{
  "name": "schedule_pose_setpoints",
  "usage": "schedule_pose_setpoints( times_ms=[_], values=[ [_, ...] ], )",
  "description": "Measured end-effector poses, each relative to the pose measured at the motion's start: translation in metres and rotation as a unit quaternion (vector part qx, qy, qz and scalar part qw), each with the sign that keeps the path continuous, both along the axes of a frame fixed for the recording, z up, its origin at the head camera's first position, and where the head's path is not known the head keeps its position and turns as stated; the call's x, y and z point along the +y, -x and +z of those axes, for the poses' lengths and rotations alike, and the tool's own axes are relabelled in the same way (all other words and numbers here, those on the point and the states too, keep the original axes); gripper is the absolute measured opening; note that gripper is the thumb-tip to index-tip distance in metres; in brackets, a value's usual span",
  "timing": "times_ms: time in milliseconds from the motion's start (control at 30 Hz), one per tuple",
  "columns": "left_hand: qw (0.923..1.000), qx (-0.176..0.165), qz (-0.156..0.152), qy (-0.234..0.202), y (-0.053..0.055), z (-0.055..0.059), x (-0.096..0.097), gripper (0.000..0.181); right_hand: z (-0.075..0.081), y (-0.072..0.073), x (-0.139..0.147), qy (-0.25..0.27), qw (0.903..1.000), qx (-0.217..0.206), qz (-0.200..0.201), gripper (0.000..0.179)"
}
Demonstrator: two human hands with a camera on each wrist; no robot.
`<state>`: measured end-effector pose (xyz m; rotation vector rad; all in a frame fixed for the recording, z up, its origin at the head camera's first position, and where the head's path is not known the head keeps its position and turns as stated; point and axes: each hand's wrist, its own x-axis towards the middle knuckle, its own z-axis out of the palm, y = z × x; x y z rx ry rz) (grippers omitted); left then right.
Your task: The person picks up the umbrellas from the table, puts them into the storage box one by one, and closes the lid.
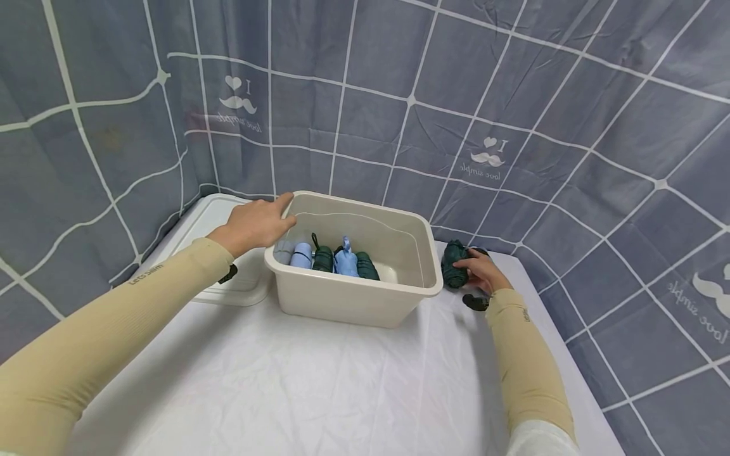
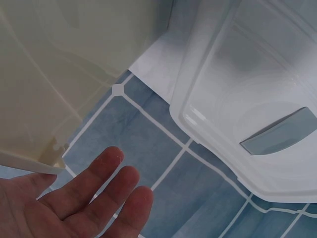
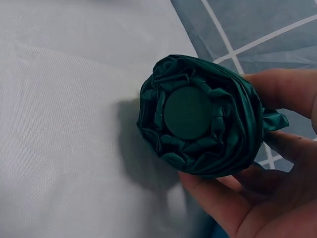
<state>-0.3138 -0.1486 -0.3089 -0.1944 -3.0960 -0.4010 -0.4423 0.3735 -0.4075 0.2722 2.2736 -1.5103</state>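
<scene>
A cream plastic storage bin (image 1: pixel 336 297) stands on the white table. My left hand (image 1: pixel 256 223) holds its left rim, thumb over the inside and forefinger along the corner. In the left wrist view the other fingers (image 2: pixel 131 203) hang loosely outside the wall. Right of the bin, my right hand (image 1: pixel 483 269) grips a dark green folded umbrella (image 3: pixel 188 114), its round end towards the right wrist camera. Inside the bin's left half lie light blue folded umbrellas (image 1: pixel 345 261) and dark green folded umbrellas (image 1: pixel 322 259), side by side.
A white lid (image 1: pixel 196 221) lies left of the bin, partly behind my left arm. A grey-blue curtain (image 1: pixel 376 101) with white lines hangs close behind and along both sides of the table (image 1: pixel 319 386). Another dark item shows just behind my right hand.
</scene>
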Motion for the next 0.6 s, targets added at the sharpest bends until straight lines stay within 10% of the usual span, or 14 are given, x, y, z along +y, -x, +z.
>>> schedule_pose_setpoints(
  times_ms=[600],
  values=[
    [1.0,0.0,-0.001,0.001,0.0,0.0,-0.001,0.065,0.045,-0.015,-0.001,-0.002,0.9989,0.044,-0.015,0.092]
  ],
)
